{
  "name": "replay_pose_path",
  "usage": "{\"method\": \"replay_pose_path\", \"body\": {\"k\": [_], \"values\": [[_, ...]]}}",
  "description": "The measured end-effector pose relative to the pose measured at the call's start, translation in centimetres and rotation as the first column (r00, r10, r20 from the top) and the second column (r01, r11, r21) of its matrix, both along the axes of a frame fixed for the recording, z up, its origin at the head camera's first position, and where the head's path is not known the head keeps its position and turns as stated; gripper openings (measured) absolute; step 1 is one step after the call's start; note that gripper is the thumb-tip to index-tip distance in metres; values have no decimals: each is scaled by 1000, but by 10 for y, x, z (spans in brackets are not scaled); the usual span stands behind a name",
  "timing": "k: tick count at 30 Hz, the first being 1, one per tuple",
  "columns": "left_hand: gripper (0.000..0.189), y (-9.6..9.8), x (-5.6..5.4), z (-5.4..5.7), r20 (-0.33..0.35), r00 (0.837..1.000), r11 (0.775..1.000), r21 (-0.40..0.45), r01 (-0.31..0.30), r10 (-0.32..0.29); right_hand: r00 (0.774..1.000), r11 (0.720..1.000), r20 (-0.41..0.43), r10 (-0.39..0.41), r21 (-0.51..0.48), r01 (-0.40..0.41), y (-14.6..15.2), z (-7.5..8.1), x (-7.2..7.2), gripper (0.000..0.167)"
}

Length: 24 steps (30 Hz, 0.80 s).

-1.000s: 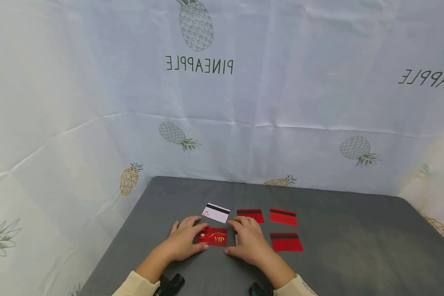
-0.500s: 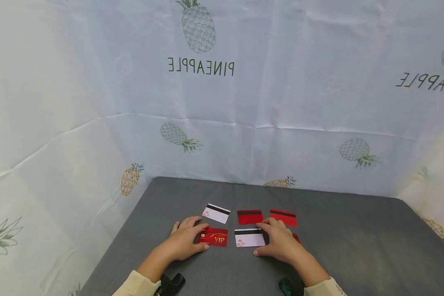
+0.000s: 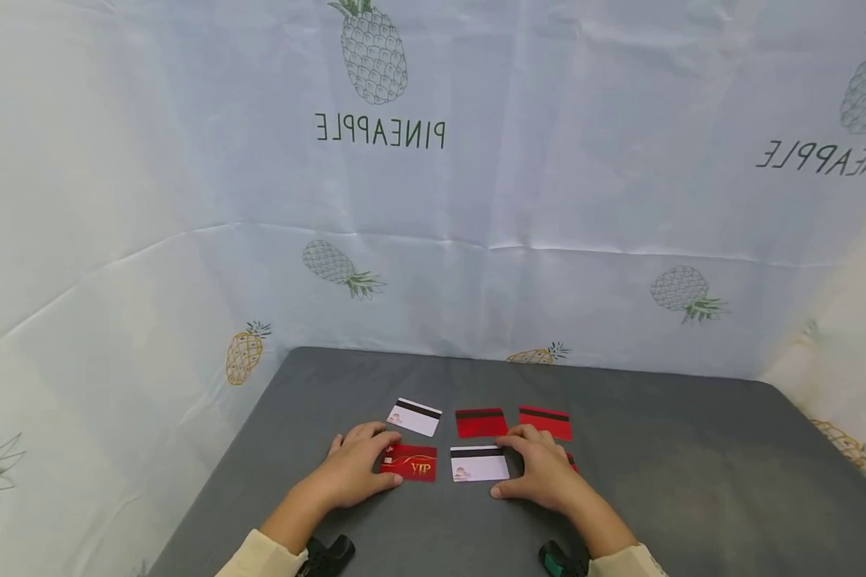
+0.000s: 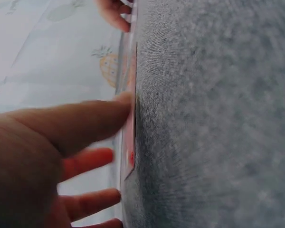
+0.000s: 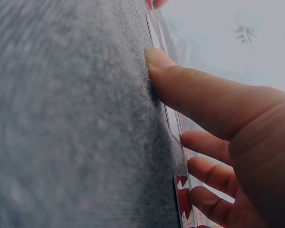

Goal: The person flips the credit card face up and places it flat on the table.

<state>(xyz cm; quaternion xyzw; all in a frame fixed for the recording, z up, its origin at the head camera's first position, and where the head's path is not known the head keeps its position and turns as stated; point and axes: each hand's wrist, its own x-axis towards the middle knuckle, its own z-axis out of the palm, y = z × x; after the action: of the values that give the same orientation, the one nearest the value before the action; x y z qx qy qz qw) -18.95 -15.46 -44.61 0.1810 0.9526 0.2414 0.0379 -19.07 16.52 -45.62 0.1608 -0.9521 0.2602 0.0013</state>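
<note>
My left hand rests around the left end of a red VIP card, its thumb by the near edge and forefinger by the far edge. In the left wrist view its thumb overlaps the card's edge while the other fingers are spread. My right hand spans the right end of a white magnetic-stripe card, thumb just below the near edge and forefinger at the far edge. Both cards lie flat. A red card is mostly hidden behind the right hand; part of it shows in the right wrist view.
Behind these lies another row: a slightly tilted white striped card and two red striped cards. The grey table meets a pineapple-print curtain at the back and sides.
My right hand has slid right from the white card's left part to its right end, uncovering that card and covering most of the near red one. The left hand has stayed at the VIP card.
</note>
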Motion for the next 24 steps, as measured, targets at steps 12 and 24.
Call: {"method": "replay_pose_path", "body": {"k": [12,24], "values": [[55,64,-9,12,-96,974,977,-63,202,-207,1000,999,18,-23,-28,23,-1,-5,2,50],[55,86,-8,8,-45,972,955,-205,216,-230,997,997,57,-48,-57,51,-5,0,0,48]]}}
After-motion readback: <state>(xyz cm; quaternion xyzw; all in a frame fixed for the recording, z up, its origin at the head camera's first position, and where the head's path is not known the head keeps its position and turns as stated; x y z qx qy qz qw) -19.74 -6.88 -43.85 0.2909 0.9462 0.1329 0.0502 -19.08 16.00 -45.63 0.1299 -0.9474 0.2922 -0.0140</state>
